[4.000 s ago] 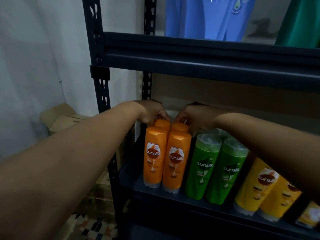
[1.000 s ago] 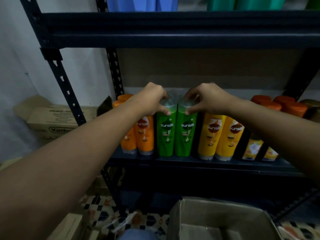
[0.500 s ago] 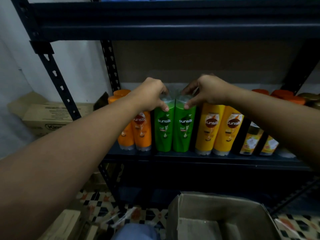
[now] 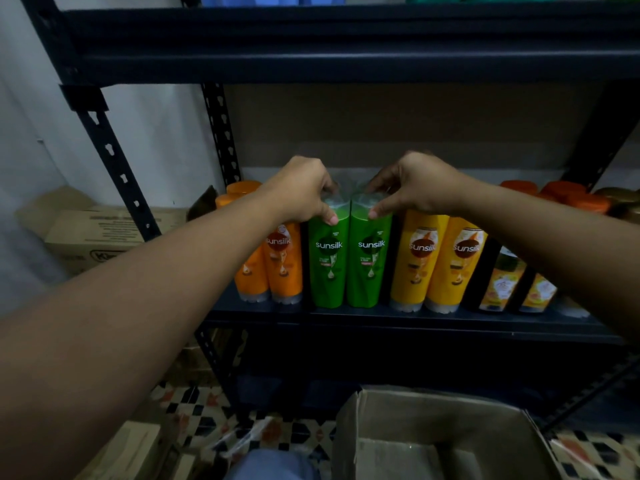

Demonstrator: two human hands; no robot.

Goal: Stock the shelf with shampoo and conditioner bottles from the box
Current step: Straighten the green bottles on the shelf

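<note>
Two green Sunsilk bottles stand side by side on the dark metal shelf (image 4: pixel 398 322). My left hand (image 4: pixel 304 192) grips the clear cap of the left green bottle (image 4: pixel 327 265), thumb on its front. My right hand (image 4: pixel 412 185) grips the cap of the right green bottle (image 4: pixel 369 265) the same way. Orange bottles (image 4: pixel 280 268) stand to their left, partly hidden by my left forearm. Yellow bottles (image 4: pixel 436 261) stand to the right. The open cardboard box (image 4: pixel 433 420) sits on the floor below; what its inside shows looks bare.
Small dark bottles with yellow labels (image 4: pixel 502 285) and orange-capped bottles (image 4: pixel 568 195) fill the shelf's right end. A shelf beam (image 4: pixel 346 60) runs overhead. Cardboard cartons (image 4: pixel 93 233) lie left of the rack. The floor has patterned tiles (image 4: pixel 207 414).
Four seconds ago my hands were on the orange bottles' caps; they now hold the green pair. Over the last second the hands barely moved; only the view shifted a little.
</note>
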